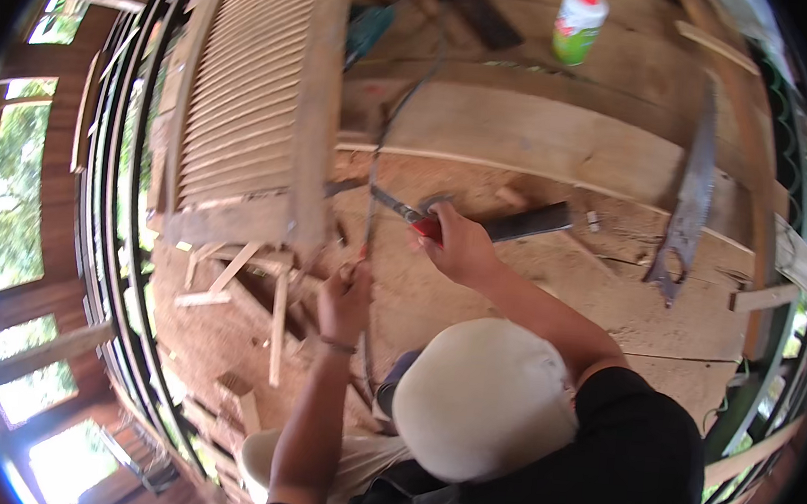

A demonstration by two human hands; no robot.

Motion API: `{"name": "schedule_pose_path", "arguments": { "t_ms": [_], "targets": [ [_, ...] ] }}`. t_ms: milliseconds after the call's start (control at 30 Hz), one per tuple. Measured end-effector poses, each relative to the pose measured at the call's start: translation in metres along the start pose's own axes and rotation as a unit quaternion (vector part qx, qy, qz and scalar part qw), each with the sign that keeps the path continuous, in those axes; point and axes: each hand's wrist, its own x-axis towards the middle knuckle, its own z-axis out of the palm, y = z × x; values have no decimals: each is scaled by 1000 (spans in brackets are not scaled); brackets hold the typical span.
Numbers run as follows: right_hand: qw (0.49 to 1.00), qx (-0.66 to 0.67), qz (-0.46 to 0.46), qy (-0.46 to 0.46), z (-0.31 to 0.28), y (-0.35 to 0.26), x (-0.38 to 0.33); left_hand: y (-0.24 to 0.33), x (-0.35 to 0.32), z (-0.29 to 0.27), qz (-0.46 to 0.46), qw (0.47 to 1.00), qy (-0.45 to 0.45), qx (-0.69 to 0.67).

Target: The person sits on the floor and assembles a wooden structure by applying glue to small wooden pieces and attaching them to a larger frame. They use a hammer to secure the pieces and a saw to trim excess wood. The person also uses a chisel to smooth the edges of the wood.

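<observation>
My right hand is closed round a hand tool with a red handle. Its narrow dark metal end points left toward a louvred wooden panel. Nearer to me, my left hand is curled closed beside the panel's near corner. A small reddish tip shows at its fingers, but what it belongs to is hidden. A thin dark cable runs past both hands. Just beyond my right hand lies a dark flat bar, with a curved metal piece by its left end.
A handsaw lies at the right. Beyond a long plank stand a white-and-green bottle with a red cap and a teal power tool. Wood strips lie near my left arm. Railings edge the floor.
</observation>
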Motion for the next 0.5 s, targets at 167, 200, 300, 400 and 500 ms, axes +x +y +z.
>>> {"name": "schedule_pose_path", "arguments": {
  "t_ms": [167, 200, 300, 400, 500],
  "targets": [
    [945, -300, -105, 79, -60, 58, 40, 23, 35, 61, 22, 994, -73, 80],
    [940, -319, -105, 56, -57, 58, 30, 5, 31, 63, 13, 991, -70, 116],
    [939, -330, -95, 30, -89, 53, 30, 7, 24, 66, 32, 992, -67, 98],
    [956, -268, -72, 98, -141, 32, 57, 20, 16, 50, -2, 997, -81, 14],
    [890, -378, -136, 215, -210, 13, 119, 19, 4, 40, -20, 996, -82, -22]
  ]
}}
